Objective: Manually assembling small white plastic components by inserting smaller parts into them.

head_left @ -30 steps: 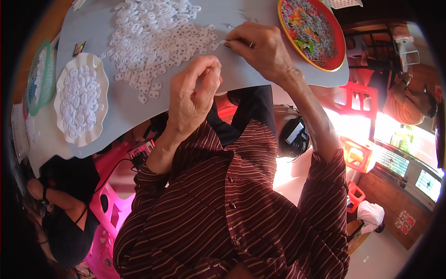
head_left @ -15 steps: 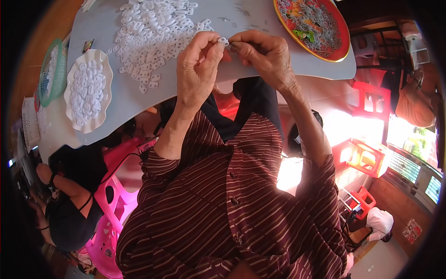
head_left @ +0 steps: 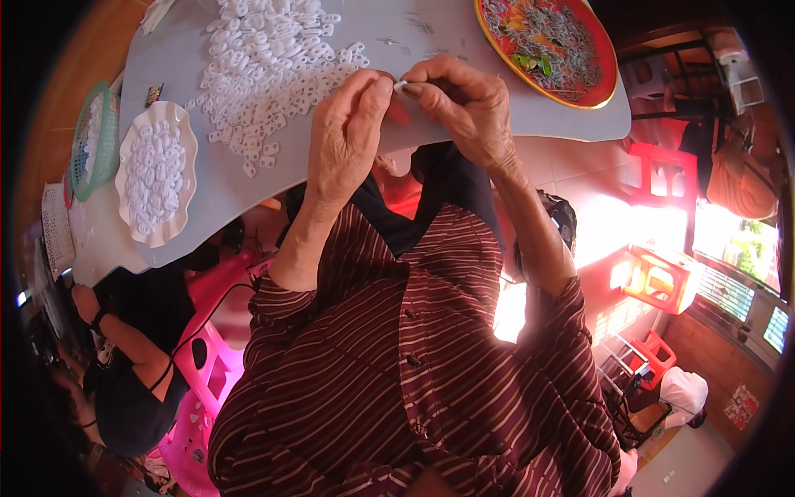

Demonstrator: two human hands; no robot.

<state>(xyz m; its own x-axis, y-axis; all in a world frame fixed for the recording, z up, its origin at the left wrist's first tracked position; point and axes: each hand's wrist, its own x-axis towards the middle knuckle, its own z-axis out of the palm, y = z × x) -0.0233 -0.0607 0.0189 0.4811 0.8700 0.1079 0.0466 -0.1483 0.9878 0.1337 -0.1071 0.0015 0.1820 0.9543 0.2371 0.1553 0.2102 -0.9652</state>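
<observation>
Both hands meet above the table's near edge. My left hand [head_left: 352, 124] is closed, its thumb and fingertips pinched against a small white plastic piece [head_left: 401, 85]. From the other side my right hand [head_left: 464, 103] also pinches at this piece; whether a tiny metal part is between its fingers is too small to tell. Just beyond and left of my hands lies a loose pile of small white plastic pieces with holes [head_left: 265, 70]. To the right is a red round tray with a gold rim [head_left: 614, 70], holding many thin grey metal pieces and a bit of green.
A white wavy-edged dish [head_left: 192, 157] of white pieces stands on the grey table [head_left: 431, 124] at left, beside a green mesh basket [head_left: 106, 145]. A person in black [head_left: 137, 373] sits at lower left by a pink chair [head_left: 217, 373]. Red stools [head_left: 658, 277] stand at right.
The white piece has turned between my fingertips and now shows edge-on. My hands stay together, the left knuckles slightly lower. The whole view has shifted a little.
</observation>
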